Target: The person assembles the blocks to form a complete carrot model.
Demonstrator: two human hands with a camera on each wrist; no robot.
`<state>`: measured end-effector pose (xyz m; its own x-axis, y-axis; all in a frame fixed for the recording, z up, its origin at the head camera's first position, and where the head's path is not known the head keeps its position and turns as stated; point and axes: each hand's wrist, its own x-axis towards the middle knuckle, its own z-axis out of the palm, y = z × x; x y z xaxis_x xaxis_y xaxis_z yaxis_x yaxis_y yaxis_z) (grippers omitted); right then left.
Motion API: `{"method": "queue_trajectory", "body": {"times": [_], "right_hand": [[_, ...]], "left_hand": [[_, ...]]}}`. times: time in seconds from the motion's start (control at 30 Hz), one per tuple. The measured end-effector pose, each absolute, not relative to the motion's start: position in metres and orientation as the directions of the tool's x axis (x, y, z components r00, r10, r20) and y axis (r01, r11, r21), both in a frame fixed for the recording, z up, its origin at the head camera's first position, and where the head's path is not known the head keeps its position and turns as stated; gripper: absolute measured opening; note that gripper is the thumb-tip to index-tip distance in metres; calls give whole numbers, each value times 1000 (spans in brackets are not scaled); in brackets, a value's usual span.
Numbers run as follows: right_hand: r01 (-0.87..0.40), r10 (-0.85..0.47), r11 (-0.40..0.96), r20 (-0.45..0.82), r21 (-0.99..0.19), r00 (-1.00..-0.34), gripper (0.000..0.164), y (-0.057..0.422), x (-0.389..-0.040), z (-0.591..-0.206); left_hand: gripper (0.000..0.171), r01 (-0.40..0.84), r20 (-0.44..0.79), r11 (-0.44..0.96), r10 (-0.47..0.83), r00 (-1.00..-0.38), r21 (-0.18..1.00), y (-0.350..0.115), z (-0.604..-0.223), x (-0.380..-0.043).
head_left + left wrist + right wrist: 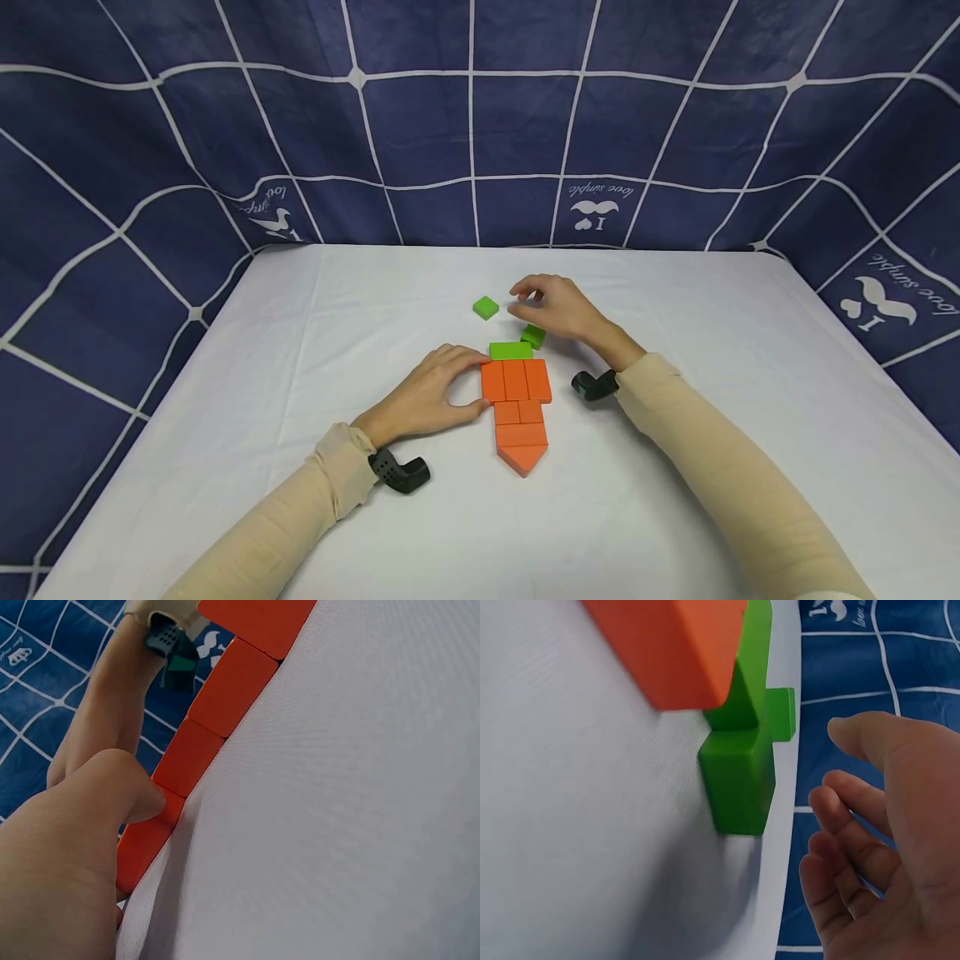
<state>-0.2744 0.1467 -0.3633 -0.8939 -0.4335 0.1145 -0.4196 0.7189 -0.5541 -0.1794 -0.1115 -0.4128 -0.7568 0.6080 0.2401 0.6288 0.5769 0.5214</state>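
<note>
Orange blocks lie flat in a column, a row of three [515,381] at its wide part and a pointed block [522,458] at the near end. My left hand [423,392] spans the leftmost block of that row [150,840], thumb at its near end and a fingertip at its far end. A green rectangular block [511,351] touches the row's far side. At its far right corner sits another green block [533,336], set at an angle. Just beyond it my right hand [889,847] hovers with loosely bent fingers, holding nothing. A green diamond-shaped block [486,307] lies left of its fingertips.
White cloth [360,308] covers the table. A dark blue curtain with white grid lines [420,125] hangs behind and at both sides. Each wrist wears a black device, one on the left [400,472] and one on the right [594,385].
</note>
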Motion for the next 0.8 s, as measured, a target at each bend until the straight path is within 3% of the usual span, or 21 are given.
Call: {"method": "queue_trajectory", "body": {"times": [0.5,0.8], "right_hand": [[-348,-408,817,-33,-460,-913,43,111,-287,-361],[-332,-388,843,-52,-424,-920,45,104,-286,-361]], "left_hand": [[59,624,235,575,607,-759,529,-113,-414,-180],[60,625,234,571,610,-757,532,-113,-414,-180]]}}
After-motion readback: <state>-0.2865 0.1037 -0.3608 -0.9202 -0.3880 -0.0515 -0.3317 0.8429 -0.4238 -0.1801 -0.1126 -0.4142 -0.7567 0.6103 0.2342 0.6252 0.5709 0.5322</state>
